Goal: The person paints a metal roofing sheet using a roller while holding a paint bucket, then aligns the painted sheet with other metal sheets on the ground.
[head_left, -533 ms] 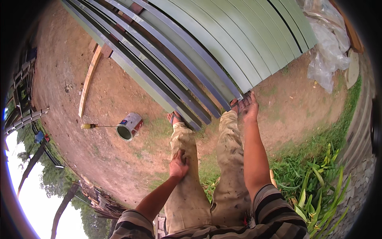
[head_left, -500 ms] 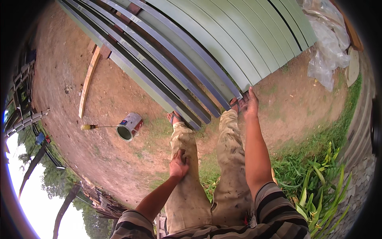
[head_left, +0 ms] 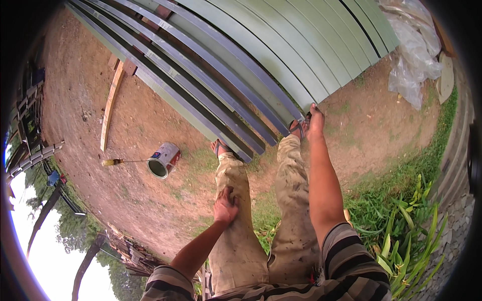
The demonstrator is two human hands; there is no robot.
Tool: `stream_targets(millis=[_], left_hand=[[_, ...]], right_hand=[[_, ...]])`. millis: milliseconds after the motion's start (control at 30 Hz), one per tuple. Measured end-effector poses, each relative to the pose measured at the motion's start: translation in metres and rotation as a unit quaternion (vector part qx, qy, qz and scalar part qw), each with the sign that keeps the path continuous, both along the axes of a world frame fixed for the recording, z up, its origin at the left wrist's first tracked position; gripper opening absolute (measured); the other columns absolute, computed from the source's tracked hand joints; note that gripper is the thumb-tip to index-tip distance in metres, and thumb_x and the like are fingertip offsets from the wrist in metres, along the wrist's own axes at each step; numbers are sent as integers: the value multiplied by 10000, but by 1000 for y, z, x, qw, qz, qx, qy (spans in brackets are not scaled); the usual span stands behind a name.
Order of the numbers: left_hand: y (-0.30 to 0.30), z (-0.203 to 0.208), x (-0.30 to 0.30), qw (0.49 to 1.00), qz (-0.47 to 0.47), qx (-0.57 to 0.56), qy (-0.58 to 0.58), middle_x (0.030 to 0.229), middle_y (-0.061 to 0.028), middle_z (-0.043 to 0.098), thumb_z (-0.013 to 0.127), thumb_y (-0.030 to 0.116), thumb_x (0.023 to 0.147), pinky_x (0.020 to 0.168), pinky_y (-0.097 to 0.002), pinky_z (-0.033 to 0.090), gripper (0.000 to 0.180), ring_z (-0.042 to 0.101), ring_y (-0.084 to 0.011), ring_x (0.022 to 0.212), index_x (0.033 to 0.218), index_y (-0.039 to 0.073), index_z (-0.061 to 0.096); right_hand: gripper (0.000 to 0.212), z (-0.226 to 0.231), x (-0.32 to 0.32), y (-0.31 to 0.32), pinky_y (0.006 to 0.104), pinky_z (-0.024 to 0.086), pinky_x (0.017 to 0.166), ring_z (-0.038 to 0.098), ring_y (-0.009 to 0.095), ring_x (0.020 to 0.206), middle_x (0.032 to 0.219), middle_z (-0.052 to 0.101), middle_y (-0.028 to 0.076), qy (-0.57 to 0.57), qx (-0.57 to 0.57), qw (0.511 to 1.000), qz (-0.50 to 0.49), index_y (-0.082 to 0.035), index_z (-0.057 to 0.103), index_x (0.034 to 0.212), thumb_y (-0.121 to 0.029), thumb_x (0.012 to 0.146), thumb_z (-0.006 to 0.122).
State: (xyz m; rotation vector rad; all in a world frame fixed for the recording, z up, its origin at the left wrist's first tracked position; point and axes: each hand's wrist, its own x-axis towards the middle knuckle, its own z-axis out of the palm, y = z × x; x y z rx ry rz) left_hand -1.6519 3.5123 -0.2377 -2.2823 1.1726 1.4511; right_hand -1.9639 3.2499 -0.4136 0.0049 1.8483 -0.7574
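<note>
My right hand (head_left: 315, 122) reaches down to the near end of the long bars, its fingers closed around the corner of a pale green bar (head_left: 286, 83). The fingertips are partly hidden there. Just left of that hand lies a blue-grey bar (head_left: 264, 91), with more such bars (head_left: 213, 103) spaced apart beside it. My left hand (head_left: 227, 206) rests on my left knee, fingers spread loosely over the stained trousers, holding nothing. My sandalled feet (head_left: 297, 129) stand close to the bar ends.
A paint can (head_left: 164, 160) lies tipped on the dirt, with a brush (head_left: 112, 162) beside it. A wooden strip (head_left: 112, 105) lies farther left. Clear plastic sheeting (head_left: 414, 60) is bunched at the far right. Grass and leafy plants (head_left: 401, 241) grow at the near right.
My right hand has shifted slightly up, and its fingers look more curled at the bar's end. My left hand stays on the knee. The whole view has moved a little.
</note>
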Motion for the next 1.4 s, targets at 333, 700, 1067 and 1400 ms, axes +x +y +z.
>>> stream_targets(millis=[333, 700, 1067, 1400], left_hand=[[4, 1, -3, 1000, 1, 2, -1, 1270, -135, 650, 648, 271, 877, 967, -476, 508, 418, 617, -364, 1173, 1265, 135, 575], [6, -1, -11, 1000, 4, 24, -1, 1277, -124, 660, 636, 270, 877, 993, -465, 497, 427, 613, -357, 1191, 1278, 140, 572], [5, -8, -26, 998, -40, 40, -12, 1265, -128, 663, 650, 242, 888, 1006, -462, 491, 409, 604, -350, 1206, 1274, 132, 572], [0, -4, -30, 998, -47, 41, -19, 1260, -142, 663, 636, 220, 888, 988, -468, 501, 401, 616, -362, 1181, 1268, 108, 571]], right_hand=[[289, -7, -19, 5, 290, 409, 618, 514, 131, 677, 781, 556, -3, -61, 57, 995, 62, -91, 645, 968, -369, 1039, 603], [423, 10, 12, 13, 276, 425, 442, 613, 149, 713, 985, 662, 62, -163, -145, 971, -101, -44, 613, 1226, -387, 987, 675], [362, -21, 9, 2, 361, 477, 875, 610, 221, 969, 1106, 670, 162, -25, -59, 996, -57, 34, 656, 1080, -308, 973, 709], [349, -13, -1, -8, 407, 461, 888, 595, 253, 973, 1077, 683, 158, -11, 6, 999, -49, 58, 675, 996, -252, 891, 797]])
